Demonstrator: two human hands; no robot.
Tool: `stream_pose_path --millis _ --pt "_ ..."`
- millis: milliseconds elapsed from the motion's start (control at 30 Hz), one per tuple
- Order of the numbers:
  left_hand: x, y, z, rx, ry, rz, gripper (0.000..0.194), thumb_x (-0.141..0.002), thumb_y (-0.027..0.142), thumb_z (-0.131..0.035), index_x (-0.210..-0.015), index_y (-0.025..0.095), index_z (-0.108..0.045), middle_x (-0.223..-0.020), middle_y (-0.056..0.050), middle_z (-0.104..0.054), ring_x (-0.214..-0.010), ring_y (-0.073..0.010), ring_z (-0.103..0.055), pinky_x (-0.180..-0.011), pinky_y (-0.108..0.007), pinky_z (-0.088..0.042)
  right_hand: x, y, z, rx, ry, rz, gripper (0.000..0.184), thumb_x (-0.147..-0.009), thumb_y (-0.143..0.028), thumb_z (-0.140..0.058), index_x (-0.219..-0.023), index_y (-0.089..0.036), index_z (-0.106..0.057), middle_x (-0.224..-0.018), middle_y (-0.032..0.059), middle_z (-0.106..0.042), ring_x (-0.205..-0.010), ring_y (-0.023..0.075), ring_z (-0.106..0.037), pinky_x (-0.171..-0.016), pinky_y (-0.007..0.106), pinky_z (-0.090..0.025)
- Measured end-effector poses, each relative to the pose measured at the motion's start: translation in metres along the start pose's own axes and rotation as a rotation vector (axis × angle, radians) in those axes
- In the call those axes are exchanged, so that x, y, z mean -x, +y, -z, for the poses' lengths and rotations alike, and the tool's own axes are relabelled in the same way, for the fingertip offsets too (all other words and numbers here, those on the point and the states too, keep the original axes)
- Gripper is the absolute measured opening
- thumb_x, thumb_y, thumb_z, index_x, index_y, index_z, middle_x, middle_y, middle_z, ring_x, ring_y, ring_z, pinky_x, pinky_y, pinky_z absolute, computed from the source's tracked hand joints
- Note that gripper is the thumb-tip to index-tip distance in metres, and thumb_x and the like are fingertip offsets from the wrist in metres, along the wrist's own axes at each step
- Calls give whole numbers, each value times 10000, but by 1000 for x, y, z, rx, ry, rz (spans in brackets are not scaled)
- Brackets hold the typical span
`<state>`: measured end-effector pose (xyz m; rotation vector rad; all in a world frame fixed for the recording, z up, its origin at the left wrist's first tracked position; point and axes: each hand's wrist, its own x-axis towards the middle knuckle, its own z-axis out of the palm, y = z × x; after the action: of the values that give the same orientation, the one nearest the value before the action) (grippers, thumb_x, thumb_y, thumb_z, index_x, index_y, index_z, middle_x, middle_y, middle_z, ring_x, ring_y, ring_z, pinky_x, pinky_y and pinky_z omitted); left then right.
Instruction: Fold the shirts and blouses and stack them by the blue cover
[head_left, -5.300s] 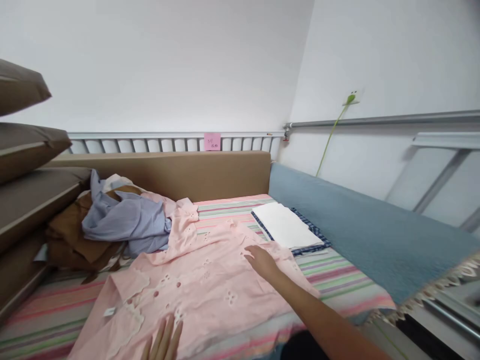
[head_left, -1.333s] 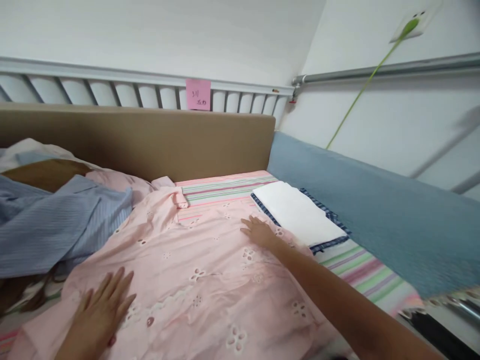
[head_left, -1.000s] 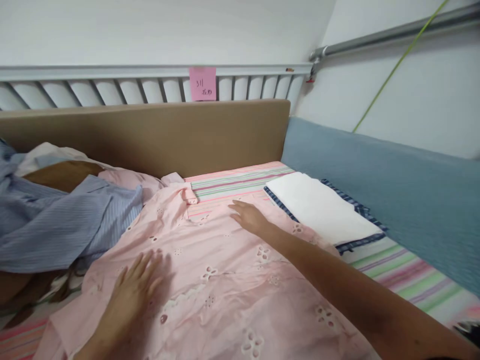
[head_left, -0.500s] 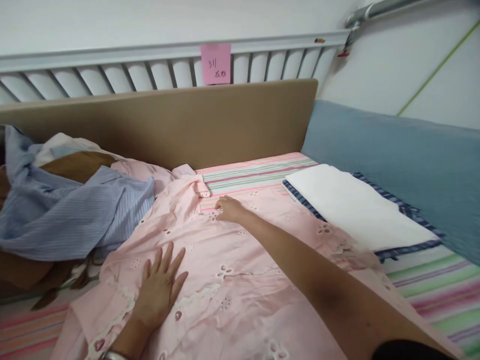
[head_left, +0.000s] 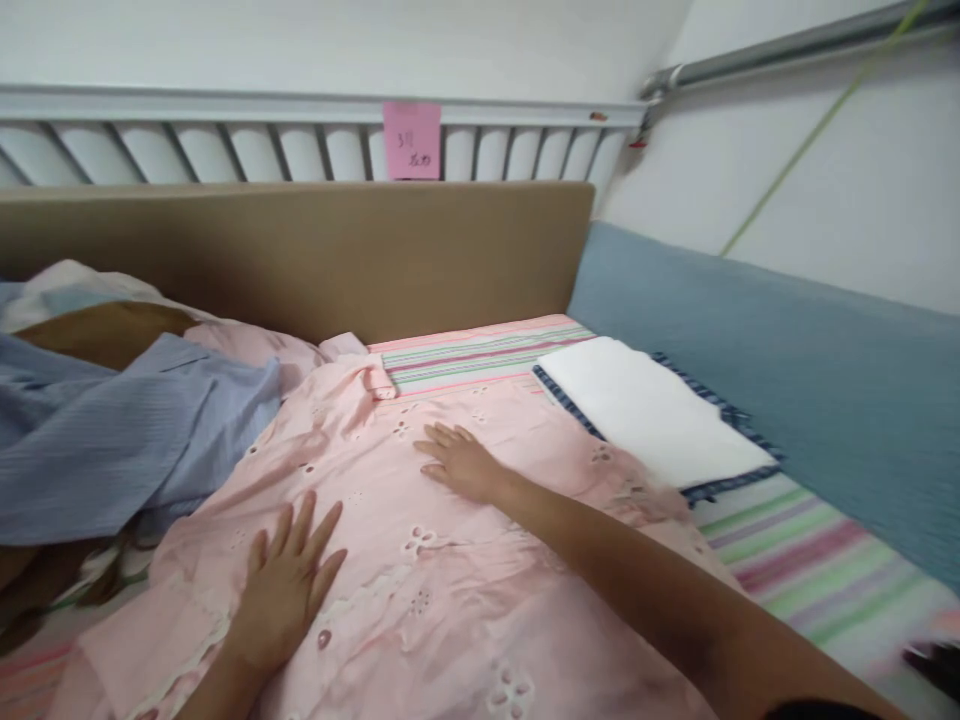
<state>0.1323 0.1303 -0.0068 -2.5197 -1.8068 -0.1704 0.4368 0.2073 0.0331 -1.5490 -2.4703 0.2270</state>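
A pink garment [head_left: 442, 600] with cut-out flower embroidery, scalloped trim and small buttons lies spread over the bed. My left hand [head_left: 289, 575] rests flat on its left part, fingers spread, holding nothing. Farther up, near the upper edge of the cloth, my right hand [head_left: 459, 462] also lies flat with its fingers apart. The garment's sleeve end [head_left: 379, 380] lies beyond my hands, slightly to the left. Some wrinkles run across the cloth below my right forearm.
A pile with a blue striped shirt [head_left: 127, 430] and a brown cloth [head_left: 112, 335] lies at left. At right is a folded white cloth with a dark checked edge [head_left: 660, 415]. A tan headboard [head_left: 360, 260] and blue side panel [head_left: 750, 350] border the striped sheet [head_left: 817, 560].
My right hand has gone from pinching the garment's upper edge to lying flat on it, a little nearer me. My left hand stays flat on the cloth. The view has turned slightly right.
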Motion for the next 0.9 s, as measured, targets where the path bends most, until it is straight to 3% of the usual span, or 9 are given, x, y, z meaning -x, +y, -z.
stream_pose_path --millis 67,133,267,400,467,633,767,833,900 --pt "-1 -1 -4 -4 14 1 513 -890 469 -292 -1391 364 -277 -1533 -38 -153 -1386 -342 -157 -1047 -586 -203 8 24 6 48 3 -222 511 -912 -496 -346 -1375 -280 -378 -1497 67 -249 -1382 204 -184 -1107 436 -149" --pt "-2 -2 -7 -11 28 -3 512 -890 462 -285 -1390 354 -283 -1533 -42 -160 -1386 -336 -159 -1046 -579 -207 17 45 13 84 47 -343 546 -915 -518 -312 -1403 -273 -329 -1512 73 -196 -1392 219 -145 -1108 460 -132" --pt "-3 -4 -11 -34 31 -16 517 -889 464 -274 -1392 348 -280 -1532 -39 -160 -1387 -329 -160 -1042 -573 -218 38 73 16 98 49 -249 525 -911 -546 -290 -1391 -339 -334 -1514 6 -201 -1390 226 -150 -1112 458 -120" --pt "-3 -5 -12 -44 22 -10 524 -882 483 -277 -1392 365 -274 -1532 -13 -138 -1391 -320 -147 -1047 -573 -221 48 99 14 158 88 -381 523 -926 -519 -253 -1390 -297 -350 -1499 32 -248 -1377 239 -192 -1103 457 -155" --pt "-4 -3 -7 -40 2 11 536 -872 503 -292 -1390 367 -284 -1529 -11 -138 -1393 -318 -135 -1054 -575 -215 47 108 17 166 124 -375 528 -929 -520 -223 -1390 -295 -348 -1493 34 -265 -1374 233 -205 -1101 452 -167" --pt "-5 6 17 53 -85 50 507 -890 478 -282 -1386 371 -301 -1521 -27 -180 -1391 -304 -145 -1066 -577 -207 44 123 15 110 164 -355 506 -917 -432 -288 -1346 -211 -439 -1449 118 -342 -1343 267 -288 -1070 464 -263" --pt "-7 2 32 93 -96 73 540 -877 513 -309 -1392 351 -305 -1521 -32 -200 -1394 -292 -147 -1073 -561 -218 47 146 0 126 159 -281 506 -877 -460 -349 -1341 -282 -439 -1453 77 -342 -1334 262 -308 -1062 484 -282" --pt "-14 -3 41 105 -115 86 546 -859 515 -355 -1366 313 -383 -1489 -62 -294 -1367 -307 -242 -1066 -537 -261 44 155 1 126 117 -257 504 -849 -451 -388 -1305 -260 -490 -1412 88 -409 -1302 270 -365 -1045 474 -316" --pt "-30 -7 56 129 -88 76 478 -854 475 -390 -1264 274 -530 -1370 -78 -486 -1279 -305 -411 -1037 -466 -344 35 156 11 127 107 -237 497 -819 -396 -428 -1273 -222 -529 -1343 99 -496 -1239 263 -452 -1025 435 -358"
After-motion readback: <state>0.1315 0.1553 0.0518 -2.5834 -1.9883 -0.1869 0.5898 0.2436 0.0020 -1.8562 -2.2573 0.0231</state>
